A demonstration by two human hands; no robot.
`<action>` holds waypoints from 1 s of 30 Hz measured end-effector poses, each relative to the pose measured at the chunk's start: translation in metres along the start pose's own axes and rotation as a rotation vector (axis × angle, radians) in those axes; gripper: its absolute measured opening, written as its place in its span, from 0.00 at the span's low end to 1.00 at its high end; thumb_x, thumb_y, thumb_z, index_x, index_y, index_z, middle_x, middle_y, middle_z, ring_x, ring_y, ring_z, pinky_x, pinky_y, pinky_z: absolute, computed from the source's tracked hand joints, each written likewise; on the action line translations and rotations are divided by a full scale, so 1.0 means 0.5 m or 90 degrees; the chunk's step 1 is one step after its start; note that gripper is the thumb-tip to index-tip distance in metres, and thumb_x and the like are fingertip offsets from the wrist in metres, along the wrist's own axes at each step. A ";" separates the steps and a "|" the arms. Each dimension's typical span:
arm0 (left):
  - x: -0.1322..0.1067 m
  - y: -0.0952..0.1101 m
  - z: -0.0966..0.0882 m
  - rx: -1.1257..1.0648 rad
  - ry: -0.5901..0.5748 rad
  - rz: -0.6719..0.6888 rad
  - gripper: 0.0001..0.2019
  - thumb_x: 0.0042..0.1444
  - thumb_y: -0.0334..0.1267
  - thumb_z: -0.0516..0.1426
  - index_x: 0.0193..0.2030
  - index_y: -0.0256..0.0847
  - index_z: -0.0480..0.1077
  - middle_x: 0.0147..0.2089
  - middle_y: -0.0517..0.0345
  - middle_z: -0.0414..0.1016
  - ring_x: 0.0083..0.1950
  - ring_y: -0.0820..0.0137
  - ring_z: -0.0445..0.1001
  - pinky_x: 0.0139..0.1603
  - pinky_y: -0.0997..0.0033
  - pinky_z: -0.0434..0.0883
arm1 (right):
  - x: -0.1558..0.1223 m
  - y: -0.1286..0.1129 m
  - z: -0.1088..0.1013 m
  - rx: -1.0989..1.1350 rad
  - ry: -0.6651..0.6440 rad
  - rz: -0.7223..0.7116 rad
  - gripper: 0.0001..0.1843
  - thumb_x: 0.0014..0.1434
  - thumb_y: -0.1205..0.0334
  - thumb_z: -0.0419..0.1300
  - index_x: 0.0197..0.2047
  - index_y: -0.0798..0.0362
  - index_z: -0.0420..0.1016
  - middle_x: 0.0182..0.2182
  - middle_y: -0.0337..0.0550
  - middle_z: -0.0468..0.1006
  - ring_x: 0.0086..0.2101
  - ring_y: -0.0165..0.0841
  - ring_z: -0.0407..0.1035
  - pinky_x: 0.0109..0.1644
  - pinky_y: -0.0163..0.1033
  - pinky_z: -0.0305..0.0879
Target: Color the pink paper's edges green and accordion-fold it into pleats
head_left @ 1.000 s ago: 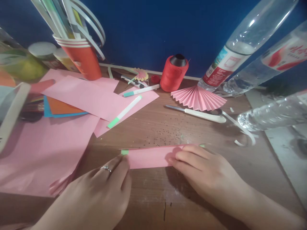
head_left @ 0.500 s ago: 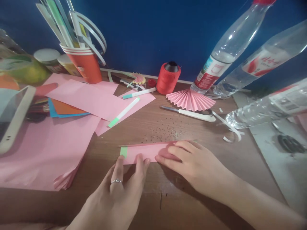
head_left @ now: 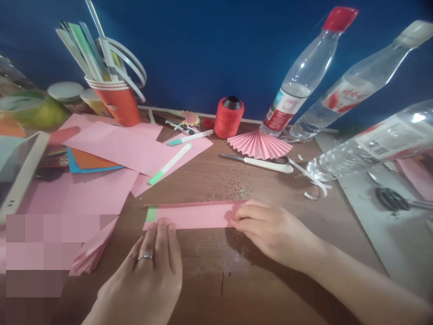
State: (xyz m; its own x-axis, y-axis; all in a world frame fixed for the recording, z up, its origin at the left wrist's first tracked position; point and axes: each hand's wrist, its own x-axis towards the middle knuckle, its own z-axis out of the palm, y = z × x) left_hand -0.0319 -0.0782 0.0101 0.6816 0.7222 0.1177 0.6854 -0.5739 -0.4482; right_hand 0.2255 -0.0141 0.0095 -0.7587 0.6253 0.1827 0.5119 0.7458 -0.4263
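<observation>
A folded pink paper strip (head_left: 196, 215) with a green end (head_left: 152, 213) lies flat on the wooden table (head_left: 216, 180). My left hand (head_left: 149, 275), a ring on one finger, lies flat with its fingertips pressing the strip's near edge by the green end. My right hand (head_left: 270, 228) presses the strip's right end with fingers stretched over it, hiding that end. Neither hand lifts the paper.
Pink sheets (head_left: 128, 146) and a pink stack (head_left: 67, 203) lie left. Behind: an orange cup of paper strips (head_left: 117, 101), a red thread spool (head_left: 228, 117), a pink paper fan (head_left: 259, 144), a knife (head_left: 260, 162), two markers (head_left: 169, 164), plastic bottles (head_left: 304, 76). Scissors (head_left: 392, 198) lie right.
My left hand slid left along the strip's near edge toward the green end, fingers closing together. The view tilted up, and my right hand stayed on the right end.
</observation>
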 end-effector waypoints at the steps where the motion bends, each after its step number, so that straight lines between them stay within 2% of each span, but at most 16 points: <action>1: 0.000 0.000 0.002 0.003 0.003 0.003 0.19 0.51 0.23 0.44 0.43 0.19 0.73 0.45 0.29 0.75 0.45 0.50 0.76 0.40 0.60 0.78 | 0.000 0.001 -0.003 0.005 -0.006 0.008 0.14 0.63 0.72 0.48 0.36 0.56 0.76 0.33 0.46 0.76 0.38 0.33 0.68 0.42 0.39 0.68; 3: 0.001 0.001 0.006 0.009 0.009 0.005 0.20 0.50 0.21 0.45 0.48 0.19 0.70 0.45 0.27 0.74 0.44 0.49 0.77 0.38 0.59 0.78 | 0.001 0.001 -0.008 0.020 -0.015 0.042 0.13 0.63 0.71 0.50 0.34 0.55 0.76 0.32 0.44 0.75 0.37 0.32 0.68 0.41 0.38 0.67; 6: -0.001 0.005 0.014 0.028 0.005 0.005 0.28 0.48 0.19 0.46 0.60 0.22 0.59 0.47 0.26 0.73 0.45 0.46 0.76 0.35 0.58 0.77 | 0.003 -0.001 -0.014 0.040 -0.015 0.159 0.05 0.60 0.68 0.57 0.36 0.54 0.74 0.34 0.42 0.76 0.35 0.31 0.70 0.39 0.36 0.66; 8: -0.004 0.008 0.018 0.038 -0.012 0.014 0.31 0.48 0.20 0.47 0.63 0.22 0.53 0.49 0.25 0.72 0.47 0.44 0.74 0.36 0.57 0.77 | 0.005 -0.003 -0.019 0.041 -0.030 0.233 0.03 0.57 0.67 0.60 0.37 0.53 0.73 0.34 0.40 0.76 0.34 0.31 0.70 0.37 0.35 0.66; 10: -0.007 0.011 0.018 0.041 -0.021 0.023 0.31 0.48 0.21 0.47 0.62 0.19 0.53 0.49 0.23 0.71 0.49 0.43 0.73 0.38 0.56 0.76 | 0.008 -0.003 -0.023 0.041 -0.053 0.272 0.01 0.56 0.65 0.62 0.34 0.52 0.73 0.31 0.38 0.75 0.31 0.30 0.69 0.34 0.34 0.64; 14: -0.015 0.013 0.013 0.046 -0.043 0.035 0.31 0.49 0.24 0.48 0.62 0.16 0.52 0.49 0.21 0.70 0.49 0.42 0.73 0.39 0.56 0.76 | 0.015 -0.002 -0.027 0.065 -0.066 0.303 0.07 0.58 0.63 0.61 0.28 0.52 0.70 0.26 0.35 0.74 0.29 0.29 0.67 0.32 0.33 0.60; 19: -0.024 0.016 0.019 0.045 -0.019 0.009 0.30 0.51 0.23 0.46 0.62 0.16 0.52 0.51 0.21 0.70 0.50 0.43 0.73 0.40 0.54 0.76 | 0.021 -0.003 -0.028 0.094 -0.060 0.343 0.13 0.56 0.66 0.62 0.22 0.53 0.65 0.22 0.32 0.71 0.25 0.26 0.65 0.29 0.32 0.56; 27: -0.031 0.026 0.037 0.013 -0.013 -0.037 0.29 0.52 0.24 0.45 0.63 0.18 0.52 0.53 0.26 0.69 0.54 0.40 0.69 0.41 0.55 0.75 | 0.028 0.005 -0.033 0.115 -0.102 0.417 0.09 0.53 0.64 0.63 0.22 0.52 0.70 0.22 0.32 0.73 0.24 0.26 0.64 0.28 0.32 0.52; 30: -0.035 0.028 0.041 0.003 -0.016 -0.043 0.29 0.52 0.24 0.44 0.63 0.18 0.51 0.53 0.25 0.68 0.54 0.38 0.67 0.41 0.53 0.75 | 0.030 0.006 -0.034 0.132 -0.118 0.441 0.09 0.53 0.63 0.63 0.23 0.51 0.71 0.22 0.31 0.74 0.24 0.26 0.65 0.29 0.32 0.52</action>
State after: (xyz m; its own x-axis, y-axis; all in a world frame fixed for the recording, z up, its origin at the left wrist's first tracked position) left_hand -0.0396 -0.0910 -0.0164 0.6267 0.7692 0.1250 0.7286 -0.5215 -0.4440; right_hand 0.2224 0.0015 0.0260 -0.3549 0.8738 -0.3324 0.8246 0.1250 -0.5518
